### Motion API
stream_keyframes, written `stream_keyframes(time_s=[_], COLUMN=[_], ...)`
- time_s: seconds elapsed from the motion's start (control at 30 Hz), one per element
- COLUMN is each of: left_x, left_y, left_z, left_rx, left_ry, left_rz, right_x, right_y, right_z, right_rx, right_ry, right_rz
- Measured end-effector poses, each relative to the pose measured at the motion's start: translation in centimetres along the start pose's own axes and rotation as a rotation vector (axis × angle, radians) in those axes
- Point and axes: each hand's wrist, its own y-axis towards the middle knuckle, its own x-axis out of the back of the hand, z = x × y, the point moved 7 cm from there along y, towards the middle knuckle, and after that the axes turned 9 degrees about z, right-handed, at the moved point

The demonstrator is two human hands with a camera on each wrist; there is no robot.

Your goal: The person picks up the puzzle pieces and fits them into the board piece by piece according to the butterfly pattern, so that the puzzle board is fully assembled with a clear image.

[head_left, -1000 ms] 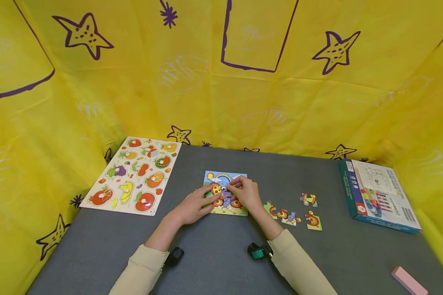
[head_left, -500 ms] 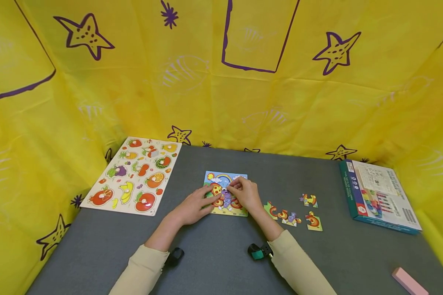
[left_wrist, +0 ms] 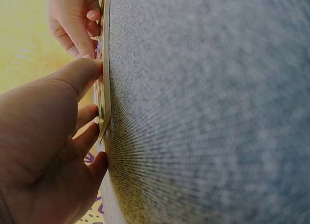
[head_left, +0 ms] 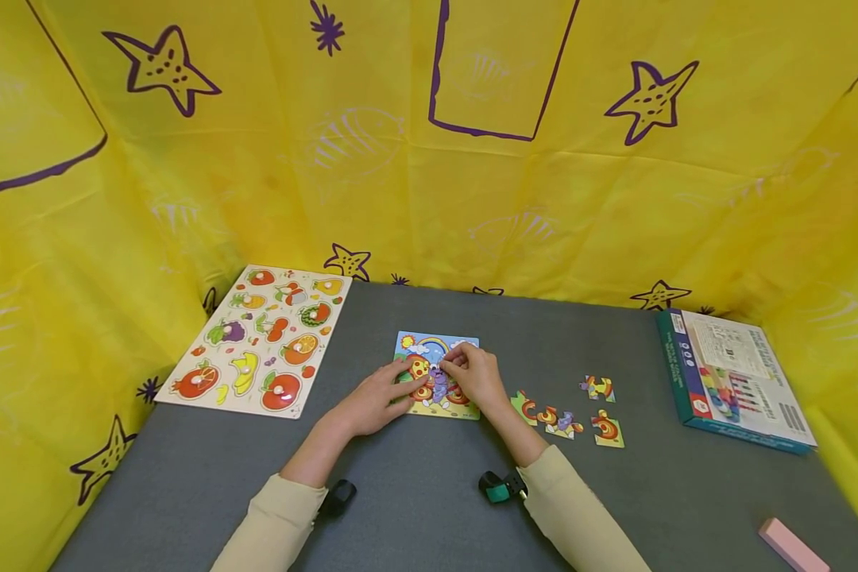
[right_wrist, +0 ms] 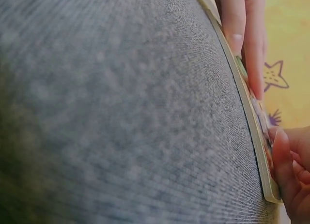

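Note:
A small jigsaw board (head_left: 444, 410) with a rainbow, sun and purple figure lies flat on the dark grey table in the head view. My left hand (head_left: 375, 401) rests on its left part, fingers spread and fairly straight; the left wrist view puts the thumb (left_wrist: 87, 71) at the near edge. My right hand (head_left: 477, 375) reaches in from the right, thumb and index finger pinching at a puzzle piece (head_left: 438, 376) in the middle of the picture. The fingers mostly cover that piece. Beside the right forearm lie loose puzzle pieces (head_left: 562, 423), another piece (head_left: 600, 388) and a third (head_left: 607, 429).
A large fruit peg board (head_left: 256, 349) lies to the left. A boxed set (head_left: 743, 381) sits at the right, and a pink block (head_left: 792, 545) lies near the front right. Yellow printed cloth (head_left: 415, 199) hangs around the table.
Both hands stay in nearly the same place. Under the right fingertips, the purple figure's piece has shifted slightly, and more of its purple head shows.

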Motion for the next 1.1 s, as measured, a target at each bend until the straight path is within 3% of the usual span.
stream_keyframes(time_s=[0.47,0.67,0.9,1.1], left_x=[0.14,0.14,0.08,0.13], left_y=[-0.08,-0.06,0.18,0.90], left_z=[-0.01,-0.04,-0.08,-0.01], left_rx=[0.004,0.009,0.052,0.119], left_ry=[-0.017,-0.012,-0.003,-0.015], left_rz=[-0.012,-0.020,-0.001,0.036], right_x=[-0.07,-0.26,-0.43,-0.50], right_y=[0.17,0.31,0.57,0.71], right_z=[0.47,0.36,0.33,0.41], right_rx=[0.001,-0.025,-0.123,-0.073], right_ry=[-0.001,-0.050,-0.118,-0.111], right_rz=[0.015,0.025,0.064,0.114])
